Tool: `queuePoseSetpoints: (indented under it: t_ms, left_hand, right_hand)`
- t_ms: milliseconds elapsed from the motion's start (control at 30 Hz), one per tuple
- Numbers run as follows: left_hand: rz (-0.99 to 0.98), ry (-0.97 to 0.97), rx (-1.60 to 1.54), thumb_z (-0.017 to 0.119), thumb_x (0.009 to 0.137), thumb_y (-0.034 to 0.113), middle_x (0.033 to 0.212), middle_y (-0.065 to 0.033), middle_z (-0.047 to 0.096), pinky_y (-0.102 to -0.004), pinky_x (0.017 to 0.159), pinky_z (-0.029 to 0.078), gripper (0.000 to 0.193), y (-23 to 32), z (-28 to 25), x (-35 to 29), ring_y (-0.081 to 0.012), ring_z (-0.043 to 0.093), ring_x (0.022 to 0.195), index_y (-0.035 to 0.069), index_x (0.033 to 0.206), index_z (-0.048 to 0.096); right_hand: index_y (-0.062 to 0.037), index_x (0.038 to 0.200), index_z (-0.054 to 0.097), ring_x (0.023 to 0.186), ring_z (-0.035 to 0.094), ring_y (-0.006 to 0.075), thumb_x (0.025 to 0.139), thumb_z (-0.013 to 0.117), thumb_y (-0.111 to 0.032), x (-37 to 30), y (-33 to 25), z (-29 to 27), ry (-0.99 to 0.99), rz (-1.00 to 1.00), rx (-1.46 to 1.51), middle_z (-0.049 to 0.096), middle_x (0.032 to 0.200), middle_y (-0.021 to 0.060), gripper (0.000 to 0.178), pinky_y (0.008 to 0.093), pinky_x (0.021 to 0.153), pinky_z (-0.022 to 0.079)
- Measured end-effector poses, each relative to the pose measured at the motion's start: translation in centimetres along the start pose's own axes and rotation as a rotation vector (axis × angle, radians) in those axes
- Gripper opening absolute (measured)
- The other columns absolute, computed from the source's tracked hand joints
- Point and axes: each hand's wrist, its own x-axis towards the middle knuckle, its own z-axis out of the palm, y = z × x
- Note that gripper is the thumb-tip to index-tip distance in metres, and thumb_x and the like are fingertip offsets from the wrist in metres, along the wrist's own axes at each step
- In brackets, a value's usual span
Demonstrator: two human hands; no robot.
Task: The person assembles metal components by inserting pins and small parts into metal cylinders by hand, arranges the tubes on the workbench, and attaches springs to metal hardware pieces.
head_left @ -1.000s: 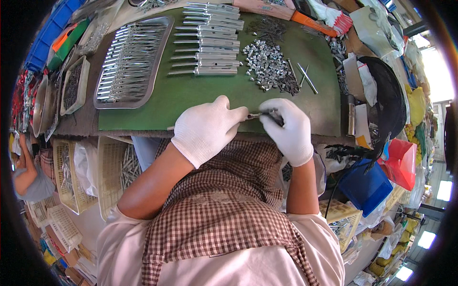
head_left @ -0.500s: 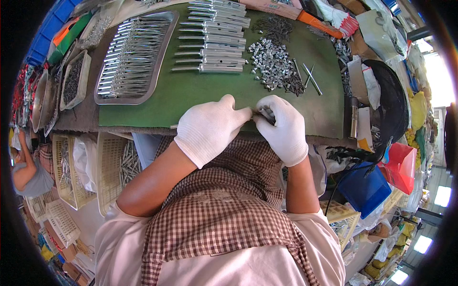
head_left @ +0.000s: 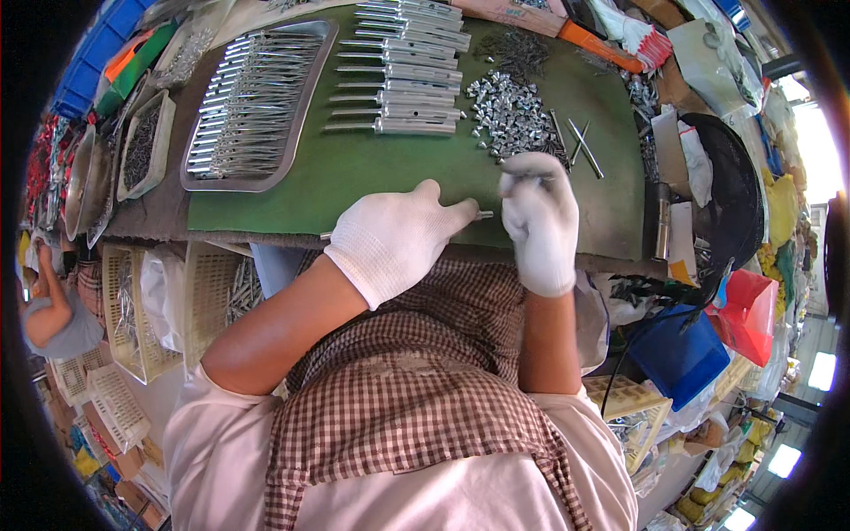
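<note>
The left hand [head_left: 394, 237], in a white glove, holds a metal rod [head_left: 484, 214] just over the near edge of the table [head_left: 345, 173]. Its fingers are pressed together around the rod, which pokes out past the fingertips on the right (a bit of metal also shows left of the glove, low by the table's edge). The right hand [head_left: 540, 226], gloved too, is raised just beside that right end, apart from it. Its fingers are curled in and slightly blurred; I cannot tell whether they pinch anything.

Beyond the hands, silver tubes [head_left: 418, 122] lie stacked in a row, thin ends pointing left. To their left a tray [head_left: 235, 185] is filled with slim rods [head_left: 252, 106]. To their right is a heap of small silver parts [head_left: 503, 111], with dark pins [head_left: 518, 55] behind it and two loose rods [head_left: 591, 157] crossed just beside it. A checked apron [head_left: 398, 398] covers the person's front.
</note>
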Motion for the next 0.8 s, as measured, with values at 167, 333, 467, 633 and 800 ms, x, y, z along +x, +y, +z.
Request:
queuePoseSetpoints:
  t_ms: [167,333,467,633,800]
  left_hand:
    - [-0.01,-0.029,0.004,0.058,0.09,0.022,0.08,-0.0102,0.055,-0.0405,0.053,0.054,0.035,0.2,-0.1,0.2,-0.0284,0.063,0.06,0.024,0.125,0.063]
    - [-0.016,-0.031,0.018,0.059,0.089,0.022,0.08,-0.01,0.055,-0.0402,0.052,0.054,0.035,0.4,-0.2,0.2,-0.0277,0.063,0.059,0.025,0.124,0.063]
    - [0.006,0.017,0.009,0.06,0.088,0.021,0.079,-0.0097,0.055,-0.04,0.053,0.054,0.022,0.2,0.0,0.4,-0.027,0.064,0.06,0.017,0.109,0.065]
    - [0.109,0.03,0.163,0.059,0.085,0.014,0.076,-0.0092,0.059,-0.0368,0.054,0.057,0.009,1.8,-1.1,1.8,-0.0245,0.07,0.064,0.007,0.081,0.059]
    - [0.132,0.036,0.072,0.061,0.088,0.018,0.083,-0.0099,0.062,-0.0398,0.061,0.057,0.011,0.0,0.0,2.4,-0.029,0.07,0.07,0.007,0.086,0.062]
  right_hand:
    - [-0.0057,0.077,0.05,0.049,0.027,0.0105,0.102,0.038,-0.045,1.7,2.3,1.4,-0.01,-0.041,0.699,0.032,0.06,-0.0011,0.048,0.0273,0.045,0.019]
    - [-0.0035,0.067,0.046,0.047,0.026,0.0103,0.103,0.036,-0.043,1.3,2.8,2.2,-0.014,-0.156,0.61,0.033,0.055,0.0,0.055,0.0282,0.046,0.018]
    - [-0.0028,0.066,0.047,0.047,0.03,0.0108,0.105,0.035,-0.042,1.0,4.2,2.1,-0.029,-0.289,0.232,0.04,0.056,0.0031,0.057,0.0291,0.046,0.019]
    - [-0.0045,0.057,0.044,0.047,0.031,0.0133,0.105,0.034,-0.041,0.7,3.7,1.7,0.055,-0.292,0.383,0.038,0.053,0.0038,0.061,0.0311,0.046,0.02]
    - [-0.0067,0.06,0.04,0.044,0.026,0.0137,0.101,0.034,-0.039,1.7,3.4,1.0,0.026,-0.138,0.608,0.03,0.052,0.0024,0.053,0.0312,0.044,0.019]
